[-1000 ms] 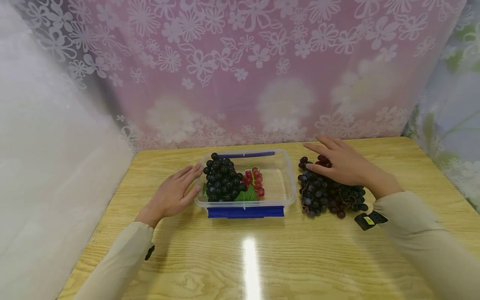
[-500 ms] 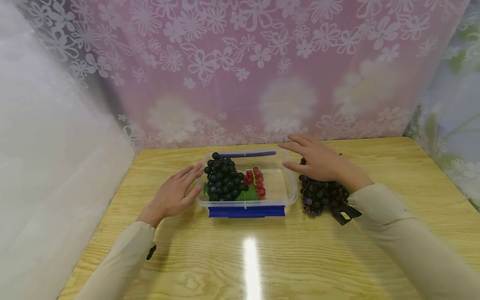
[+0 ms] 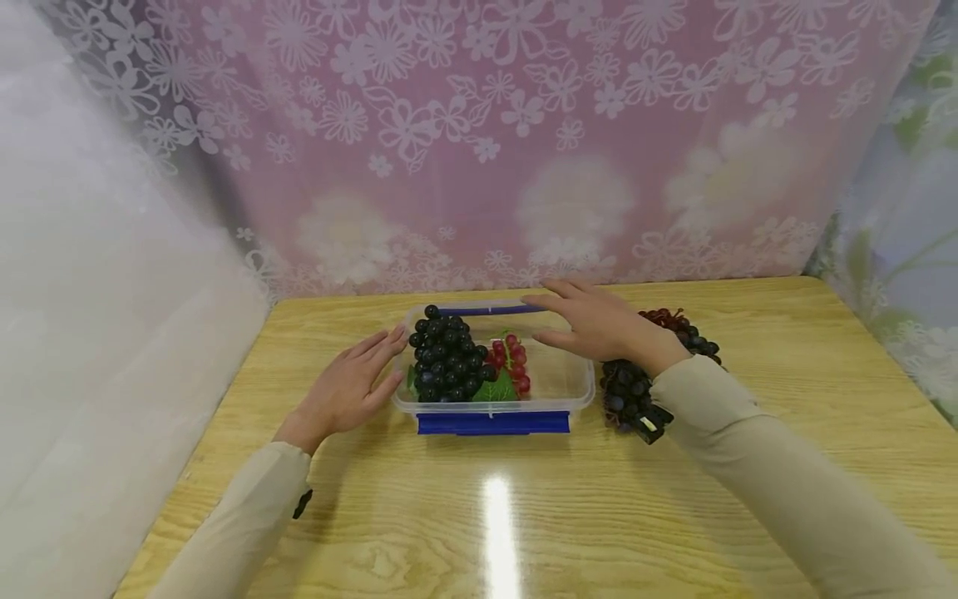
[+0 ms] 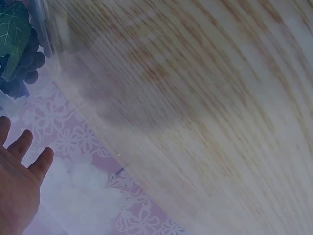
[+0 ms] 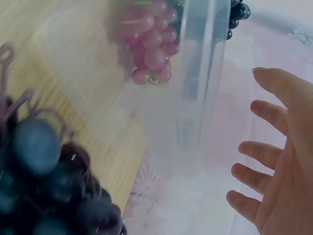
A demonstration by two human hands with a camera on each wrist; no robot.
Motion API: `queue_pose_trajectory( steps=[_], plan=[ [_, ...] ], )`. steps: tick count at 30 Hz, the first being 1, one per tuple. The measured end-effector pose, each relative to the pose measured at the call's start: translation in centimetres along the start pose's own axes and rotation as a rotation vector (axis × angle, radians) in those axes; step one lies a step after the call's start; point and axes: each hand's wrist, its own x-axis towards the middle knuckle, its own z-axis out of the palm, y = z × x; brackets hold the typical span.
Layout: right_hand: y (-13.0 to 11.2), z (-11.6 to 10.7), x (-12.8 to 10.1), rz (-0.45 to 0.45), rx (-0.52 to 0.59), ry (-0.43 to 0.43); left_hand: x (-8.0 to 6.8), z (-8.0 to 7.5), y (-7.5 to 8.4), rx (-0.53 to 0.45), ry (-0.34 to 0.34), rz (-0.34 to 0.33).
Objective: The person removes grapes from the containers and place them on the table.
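A clear plastic container (image 3: 557, 407) with blue clips stands on the table. Inside, a bunch of black grapes (image 3: 449, 358) fills the left side and a small bunch of red grapes (image 3: 516, 366) with a green leaf lies beside it. My left hand (image 3: 348, 384) is at the container's left wall, fingers extended and holding nothing. Over the container's right rear corner hovers my right hand (image 3: 595, 320), its fingers spread, with nothing in its grasp. Dark grapes (image 3: 627, 391) lie right of the container, partly hidden under the right wrist; they show close up in the right wrist view.
The wooden table (image 3: 419, 516) ends at a pink flowered curtain (image 3: 479, 166) behind the container. A white sheet (image 3: 112, 333) hangs on the left. Reddish and dark grapes (image 3: 688, 333) lie beyond the right forearm.
My right hand has moved left, from above the dark grapes to over the container's right side, uncovering grapes behind it. The left hand stays at the container's left wall.
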Motion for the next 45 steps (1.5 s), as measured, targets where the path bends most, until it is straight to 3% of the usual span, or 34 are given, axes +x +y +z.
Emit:
queue_pose_trajectory(
  steps=[12, 22, 31, 36, 45],
  plan=[
    [-0.6, -0.8, 2.3, -0.026, 0.035, -0.083, 0.0, 0.1, 0.0, -0.018, -0.001, -0.004],
    [-1.0, -2.0, 4.4, -0.085, 0.054, -0.205, 0.0, 0.3, -0.1, -0.024, 0.006, 0.001],
    [-1.9, -2.8, 5.9, -0.082, -0.007, -0.228, -0.1, 0.3, 0.0, -0.021, 0.023, 0.0],
    [-2.6, -2.5, 5.7, -0.088, 0.025, -0.292, -0.2, 0.3, 0.1, -0.029, 0.019, -0.007],
    [-2.9, -0.4, 5.4, -0.12, 0.059, -0.308, -0.4, 0.1, 0.1, -0.028, 0.014, -0.009]
  ],
)
